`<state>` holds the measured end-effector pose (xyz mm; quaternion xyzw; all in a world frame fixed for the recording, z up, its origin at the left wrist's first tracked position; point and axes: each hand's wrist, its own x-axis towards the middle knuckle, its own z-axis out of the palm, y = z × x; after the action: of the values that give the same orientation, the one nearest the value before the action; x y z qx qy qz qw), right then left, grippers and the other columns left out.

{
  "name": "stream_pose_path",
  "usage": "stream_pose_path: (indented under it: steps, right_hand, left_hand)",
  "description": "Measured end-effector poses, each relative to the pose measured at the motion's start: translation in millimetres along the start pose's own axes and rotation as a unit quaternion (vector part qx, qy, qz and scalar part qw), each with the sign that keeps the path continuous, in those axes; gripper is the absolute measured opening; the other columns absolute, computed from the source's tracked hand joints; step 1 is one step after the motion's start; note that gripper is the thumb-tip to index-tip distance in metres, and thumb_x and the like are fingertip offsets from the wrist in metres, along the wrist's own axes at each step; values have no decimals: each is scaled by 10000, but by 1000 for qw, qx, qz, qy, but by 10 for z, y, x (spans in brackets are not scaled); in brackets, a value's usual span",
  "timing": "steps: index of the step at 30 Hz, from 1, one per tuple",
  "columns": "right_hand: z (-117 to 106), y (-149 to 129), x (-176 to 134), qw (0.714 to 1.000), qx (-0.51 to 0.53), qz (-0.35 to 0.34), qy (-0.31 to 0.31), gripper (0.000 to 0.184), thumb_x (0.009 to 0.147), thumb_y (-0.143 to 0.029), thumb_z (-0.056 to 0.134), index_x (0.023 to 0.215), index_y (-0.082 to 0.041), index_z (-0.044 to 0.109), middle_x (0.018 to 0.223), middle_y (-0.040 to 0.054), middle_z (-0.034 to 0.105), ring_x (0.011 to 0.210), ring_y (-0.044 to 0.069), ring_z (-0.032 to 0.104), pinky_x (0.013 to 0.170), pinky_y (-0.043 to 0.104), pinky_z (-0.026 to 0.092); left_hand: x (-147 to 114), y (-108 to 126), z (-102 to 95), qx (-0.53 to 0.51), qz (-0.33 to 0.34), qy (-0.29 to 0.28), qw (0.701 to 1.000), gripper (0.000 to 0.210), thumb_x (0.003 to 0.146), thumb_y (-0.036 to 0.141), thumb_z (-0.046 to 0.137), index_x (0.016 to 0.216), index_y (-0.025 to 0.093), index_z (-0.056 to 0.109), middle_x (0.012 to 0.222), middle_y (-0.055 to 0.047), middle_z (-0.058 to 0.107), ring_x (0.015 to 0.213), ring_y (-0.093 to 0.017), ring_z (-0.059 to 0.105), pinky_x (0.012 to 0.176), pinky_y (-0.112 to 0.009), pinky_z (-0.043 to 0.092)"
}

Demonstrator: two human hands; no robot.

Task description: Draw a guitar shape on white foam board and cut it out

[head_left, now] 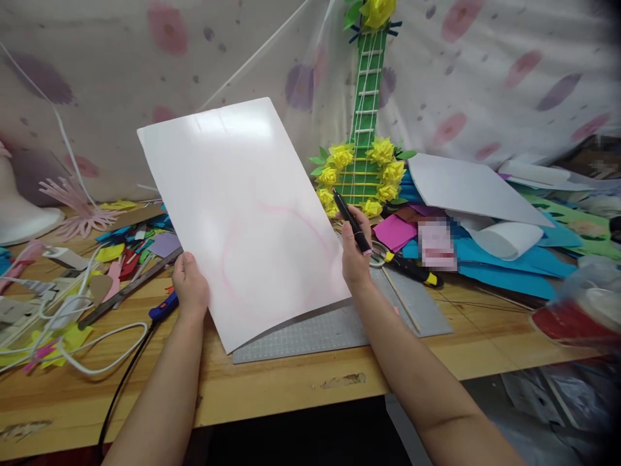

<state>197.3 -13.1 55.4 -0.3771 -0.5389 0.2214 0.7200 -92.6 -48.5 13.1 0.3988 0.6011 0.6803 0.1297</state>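
Observation:
A large white sheet (pixel 252 213), smooth and stiff-looking, is held up tilted over the table, with a faint pink curved outline on its lower half. My left hand (pixel 191 285) grips its left edge, the fingers going behind it. At the sheet's right edge, my right hand (pixel 358 249) is closed around a black marker (pixel 350 220) with a pink end, its tip pointing up and left; whether those fingers also pinch the sheet I cannot tell. Beneath the sheet lies a grey cutting mat (pixel 310 335).
Behind stands a green paper guitar (pixel 367 116) trimmed with yellow flowers. Left are a metal ruler (pixel 129 291), a blue-handled tool (pixel 163 305), white cables (pixel 111 369) and paper scraps. To the right lie a yellow-black cutter (pixel 412 268), a thin stick (pixel 400 301), blue sheets (pixel 514 265) and a red container (pixel 563 323).

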Motion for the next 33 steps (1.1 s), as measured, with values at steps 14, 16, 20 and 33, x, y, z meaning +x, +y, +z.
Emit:
stream_pose_path:
  steps: [14,16,20,33]
  right_hand:
    - [364,68,-347,996,-17,83,10,298,835,-406,530,1039,-213,629,826,35,660,823,166,621,794,341,470]
    - [409,84,-372,997,-8,83,0,294,820,-393,556,1037,-210,632,875,38,662,820,161,631,817,347,476]
    - [455,86,-379,997,10,73,-38,268,817,-353,574,1042,-220,631,944,44,668,834,160,646,826,350,491]
    - [608,33,-371,995,-85,1,-47,269,841,-364,552,1063,-242,641,958,52,675,918,176,580,864,368,460]
  left_hand:
    - [-42,-32,-1,53,18,-41,998,418,838,570,403,697,188,497,659,11,499,634,-128,444,602,-257,351]
    - [-39,-41,1,63,18,-35,997,414,841,566,403,702,188,502,662,10,505,642,-132,453,611,-260,355]
    - [-34,-43,6,67,19,-37,997,388,842,550,414,722,194,511,691,7,522,665,-137,473,626,-263,364]
    - [-49,23,5,81,22,-36,996,369,854,514,403,689,194,484,657,20,495,636,-129,445,594,-260,349]
